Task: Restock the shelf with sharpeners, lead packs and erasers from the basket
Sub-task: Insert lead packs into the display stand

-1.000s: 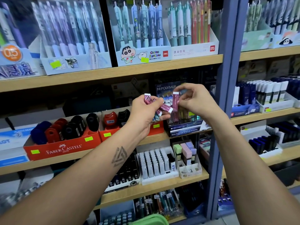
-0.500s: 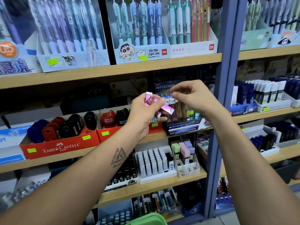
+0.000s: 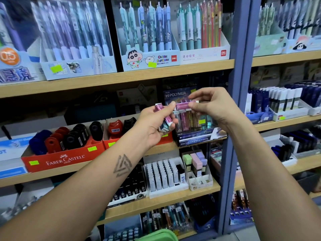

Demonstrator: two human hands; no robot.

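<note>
Pink eraser [image 3: 182,105] in right hand [image 3: 215,108]

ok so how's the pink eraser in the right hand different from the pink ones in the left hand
The right hand pinches one pink eraser, lying level in front of the Hi-Polymer display. The left hand grips a small bunch of erasers, tilted downward and partly hidden by fingers. Both look like slim pink sticks with white ends.

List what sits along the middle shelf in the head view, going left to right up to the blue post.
Faber-Castell sharpener box → second red sharpener box → left hand holding pink erasers → Hi-Polymer eraser display.
</note>
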